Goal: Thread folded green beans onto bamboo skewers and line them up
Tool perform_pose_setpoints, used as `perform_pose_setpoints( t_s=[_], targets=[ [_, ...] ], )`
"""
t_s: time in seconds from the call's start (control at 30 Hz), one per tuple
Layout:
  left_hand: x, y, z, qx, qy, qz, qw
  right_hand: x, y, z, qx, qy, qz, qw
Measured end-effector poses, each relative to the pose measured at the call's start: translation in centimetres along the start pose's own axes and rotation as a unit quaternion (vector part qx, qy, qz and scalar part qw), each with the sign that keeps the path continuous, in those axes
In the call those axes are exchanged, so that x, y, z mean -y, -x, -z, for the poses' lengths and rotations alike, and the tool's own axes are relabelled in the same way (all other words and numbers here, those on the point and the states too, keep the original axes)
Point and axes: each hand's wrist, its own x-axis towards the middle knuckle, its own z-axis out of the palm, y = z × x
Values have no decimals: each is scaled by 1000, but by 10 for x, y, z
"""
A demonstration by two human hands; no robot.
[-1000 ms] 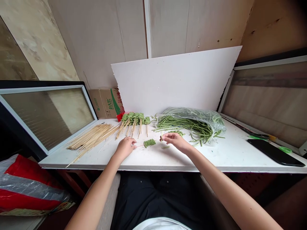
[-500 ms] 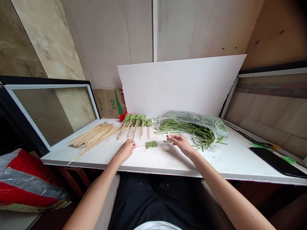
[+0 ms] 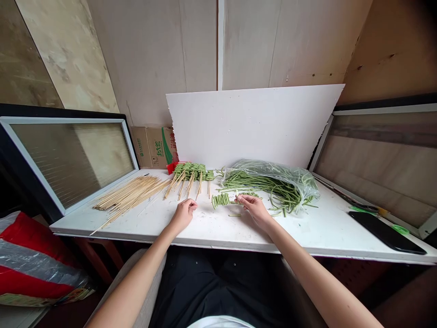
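My left hand [image 3: 185,213] is closed in a pinch on a bamboo skewer; the stick between the fingers and the beans hardly shows. Just to its right, a row of threaded green bean pieces [image 3: 221,200] is tilted up over the table. My right hand [image 3: 254,207] is closed, pinching a short end of green bean [image 3: 236,194] between thumb and fingers, right beside the threaded row. Below that hand, a loose bean piece [image 3: 234,215] lies on the white table [image 3: 218,234].
Bare bamboo skewers [image 3: 128,195] lie at left. Behind my hands, bean skewers [image 3: 191,171] are stacked. A clear plastic bag [image 3: 300,180] of long green beans [image 3: 262,183] lies at back right. A black phone [image 3: 385,231] rests at far right, and a cardboard box [image 3: 150,148] stands behind.
The threaded bean row has risen off the table and come close to my right hand. My right hand has brought its bean piece lower, beside the row. The view has shifted slightly.
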Motion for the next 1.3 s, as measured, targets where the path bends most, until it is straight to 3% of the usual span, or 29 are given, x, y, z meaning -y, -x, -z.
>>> perform_pose_setpoints(
  t_s=[0.67,1.3],
  targets=[
    [3,0,-3,-9,-2,-31,999,-2,1,-2,34,13,-1,999],
    [3,0,-4,-7,-18,-30,999,-5,0,-3,27,25,-13,999]
  ],
)
